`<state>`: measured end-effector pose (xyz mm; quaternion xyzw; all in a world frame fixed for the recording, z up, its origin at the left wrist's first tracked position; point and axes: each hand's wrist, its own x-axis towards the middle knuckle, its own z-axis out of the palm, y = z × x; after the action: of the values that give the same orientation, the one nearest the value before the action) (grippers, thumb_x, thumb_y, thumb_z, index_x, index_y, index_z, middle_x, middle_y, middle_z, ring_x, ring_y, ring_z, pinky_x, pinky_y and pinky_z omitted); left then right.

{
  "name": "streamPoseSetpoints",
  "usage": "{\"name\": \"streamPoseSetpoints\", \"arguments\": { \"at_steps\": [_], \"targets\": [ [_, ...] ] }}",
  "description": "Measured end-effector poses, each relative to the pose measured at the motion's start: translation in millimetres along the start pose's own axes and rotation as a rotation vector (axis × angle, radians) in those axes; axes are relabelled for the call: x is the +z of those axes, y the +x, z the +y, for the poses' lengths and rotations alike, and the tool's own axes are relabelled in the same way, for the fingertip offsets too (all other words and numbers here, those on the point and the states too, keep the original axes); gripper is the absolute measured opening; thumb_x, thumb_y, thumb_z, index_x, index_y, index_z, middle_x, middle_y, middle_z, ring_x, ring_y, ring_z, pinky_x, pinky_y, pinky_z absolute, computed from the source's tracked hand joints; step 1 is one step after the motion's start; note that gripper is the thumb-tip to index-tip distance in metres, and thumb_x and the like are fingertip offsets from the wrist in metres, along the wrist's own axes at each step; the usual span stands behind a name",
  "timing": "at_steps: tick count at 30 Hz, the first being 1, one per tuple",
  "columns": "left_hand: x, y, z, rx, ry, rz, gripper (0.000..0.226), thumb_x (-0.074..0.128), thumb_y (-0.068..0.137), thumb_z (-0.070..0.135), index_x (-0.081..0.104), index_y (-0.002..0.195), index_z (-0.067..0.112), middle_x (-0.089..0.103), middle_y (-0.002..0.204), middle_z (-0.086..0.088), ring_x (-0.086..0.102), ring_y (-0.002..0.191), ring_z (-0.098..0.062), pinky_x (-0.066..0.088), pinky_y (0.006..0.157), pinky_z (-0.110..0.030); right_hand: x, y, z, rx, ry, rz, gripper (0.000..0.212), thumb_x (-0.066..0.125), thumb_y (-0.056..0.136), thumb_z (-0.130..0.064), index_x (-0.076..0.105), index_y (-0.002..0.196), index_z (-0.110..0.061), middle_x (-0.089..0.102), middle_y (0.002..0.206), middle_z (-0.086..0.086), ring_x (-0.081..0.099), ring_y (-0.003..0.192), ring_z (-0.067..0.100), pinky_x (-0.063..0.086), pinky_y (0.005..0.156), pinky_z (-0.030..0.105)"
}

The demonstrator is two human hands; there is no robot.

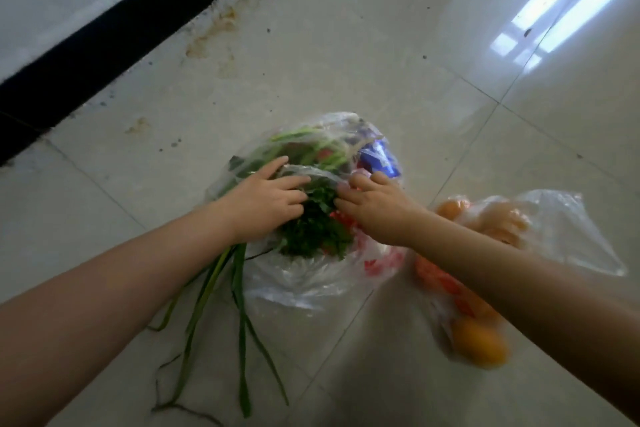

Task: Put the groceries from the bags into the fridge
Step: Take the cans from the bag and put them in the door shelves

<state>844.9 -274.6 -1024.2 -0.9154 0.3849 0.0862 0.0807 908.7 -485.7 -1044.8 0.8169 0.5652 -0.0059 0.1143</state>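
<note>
Hands (311, 204) over glossy tiled floor (381, 45).

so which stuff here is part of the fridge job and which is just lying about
Job:
clear bag of groceries
leafy greens
green onions
blue packet
bag of oranges
left hand and right hand, both at the greens

Lying about:
brown stains on the floor tiles
black baseboard

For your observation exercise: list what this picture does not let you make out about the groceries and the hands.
1. Head view: the fridge is out of frame.
2. Fruit bag: motion blur smears the orange fruit; its kind and count are unclear.
3. Vegetable bag: crinkled plastic and both hands hide the lower contents.
4. Left hand and right hand: fingertips sink into the leafy herbs, so neither grip shows.
</note>
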Motion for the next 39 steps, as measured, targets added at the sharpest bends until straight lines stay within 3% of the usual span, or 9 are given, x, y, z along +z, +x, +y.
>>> {"name": "streamPoseSetpoints", "arguments": {
  "at_steps": [4,8,11,16,23,27,32,36,39],
  "targets": [
    [-9.7,-7.9,2.8,-0.083,-0.036,-0.012,0.036,0.091,0.026,0.014,0.075,0.058,0.022,0.076,0.075,0.005,0.074,0.093,-0.017,0.053,0.082,-0.053,17.5,10.6,-9.4,-0.052,-0.049,0.052,0.03,0.05,0.072,-0.023,0.071,0.093,-0.019,0.074,0.089,-0.004,0.056,0.086,0.019,0.044,0.071,0.029],
    [-16.7,-9.5,5.5,-0.192,-0.091,-0.252,0.035,0.055,0.087,0.013,0.062,0.121,0.017,0.05,0.141,0.001,0.024,0.145,-0.013,0.009,0.119,-0.046,23.5,9.0,-13.0,0.004,-0.052,0.07,0.042,0.058,0.062,-0.025,0.049,0.102,-0.014,0.074,0.086,0.0,0.04,0.091,0.021,0.036,0.079,0.034],
    [-18.1,-12.0,5.8,-0.248,-0.14,-0.338,0.041,0.041,0.095,0.013,0.049,0.134,0.02,0.036,0.15,0.004,0.009,0.148,-0.01,-0.002,0.12,-0.043,6.5,-19.7,-12.1,0.008,0.093,0.057,0.084,0.076,0.035,-0.041,0.045,0.108,-0.016,0.072,0.093,0.002,0.046,0.096,0.022,0.031,0.088,0.038],
    [-21.9,-22.0,16.8,-0.346,-0.342,-0.214,0.038,0.047,0.089,0.015,0.059,0.124,0.018,0.052,0.138,0.004,0.033,0.139,-0.013,0.004,0.12,-0.041,-37.0,-72.8,-19.5,0.241,0.452,0.312,0.068,0.058,0.055,-0.053,0.043,0.112,-0.018,0.063,0.105,-0.004,0.039,0.099,0.018,0.042,0.087,0.036],
    [-59.5,-29.9,33.2,-0.741,-0.729,0.686,0.042,0.04,0.068,0.023,0.066,0.091,-0.001,0.058,0.089,-0.005,0.054,0.088,-0.02,0.042,0.079,-0.027,-62.8,-84.9,-32.1,0.639,1.037,0.446,0.063,0.07,0.046,-0.048,0.043,0.101,-0.032,0.047,0.105,-0.009,0.051,0.094,0.004,0.042,0.082,0.001],
    [-95.5,-22.8,44.7,-0.491,-1.187,0.412,0.062,0.061,0.061,0.051,0.033,0.116,0.049,0.044,0.113,0.021,0.048,0.098,0.012,0.045,0.082,-0.005,-71.6,-78.1,-34.6,0.673,1.188,0.464,0.066,0.072,0.041,-0.047,0.039,0.099,-0.038,0.045,0.105,-0.021,0.053,0.097,-0.011,0.042,0.082,0.0],
    [-92.3,-19.4,46.9,-0.577,-1.125,0.274,0.078,0.087,0.059,0.027,0.031,0.112,0.041,0.041,0.113,0.01,0.05,0.106,-0.01,0.048,0.091,-0.023,-79.0,-58.7,-33.7,0.498,1.065,0.225,0.076,0.083,0.054,-0.036,0.038,0.114,-0.033,0.046,0.118,-0.001,0.042,0.113,0.015,0.04,0.103,0.03],
    [-85.8,-32.8,35.9,-0.757,-0.821,0.16,0.079,0.082,0.064,0.035,0.039,0.129,0.024,0.044,0.119,0.002,0.054,0.106,-0.018,0.049,0.089,-0.03,-53.2,-50.7,-20.7,0.358,0.346,0.032,0.045,0.045,0.073,-0.056,0.052,0.111,-0.031,0.057,0.129,0.015,0.023,0.135,0.036,0.03,0.098,0.054],
    [-83.4,-29.0,28.8,-0.804,-0.678,0.101,0.078,0.078,0.067,0.039,0.038,0.132,0.023,0.045,0.126,-0.005,0.056,0.111,-0.026,0.051,0.089,-0.035,-30.2,-40.9,-21.0,0.287,0.166,-0.19,0.041,0.052,0.086,-0.036,0.056,0.123,-0.021,0.02,0.155,0.013,-0.011,0.135,0.03,-0.002,0.108,0.053]
  ]
}}
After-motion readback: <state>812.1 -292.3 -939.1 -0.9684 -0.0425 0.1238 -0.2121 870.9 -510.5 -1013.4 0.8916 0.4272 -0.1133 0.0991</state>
